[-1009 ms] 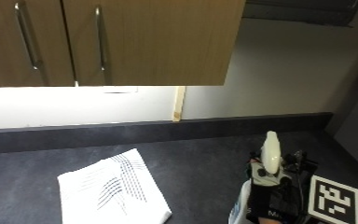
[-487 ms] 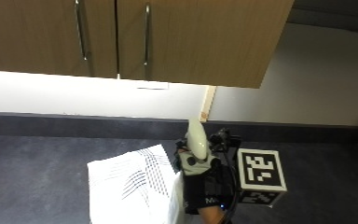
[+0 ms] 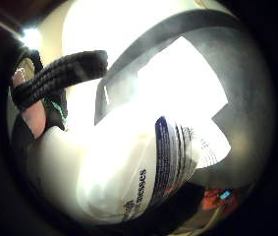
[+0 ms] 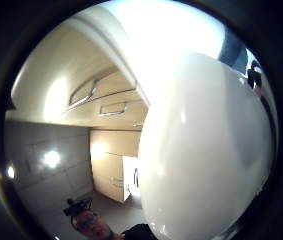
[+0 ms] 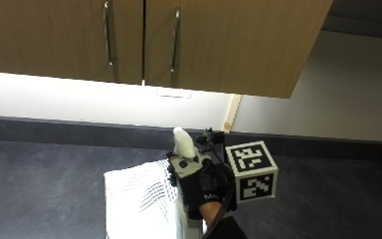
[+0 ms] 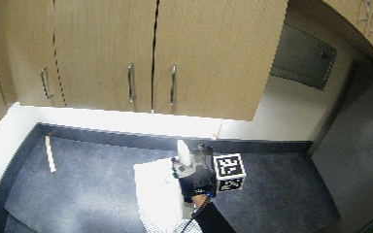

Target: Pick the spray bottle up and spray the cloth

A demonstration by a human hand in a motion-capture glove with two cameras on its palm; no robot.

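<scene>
On the dark surface (image 5: 52, 174), left of the middle, lies the cloth (image 5: 141, 199), white with thin dark stripes, flat under the wall cupboards (image 5: 144, 40). In the wide outside view a pale stick (image 6: 49, 154) lies on the surface well to the cloth's left. Just right of the cloth's near edge, partly over it, the gloved right hand (image 5: 201, 186) is raised off the surface with its fingers curled round the bottle (image 5: 184, 144), whose pale top stands up out of the fist. In the little-finger palm view the bottle's white body (image 3: 128, 167) with its blue label fills the frame, the cloth (image 3: 187, 93) beyond it. In the thumb-side view the bottle (image 4: 206, 150) is close to the palm.
</scene>
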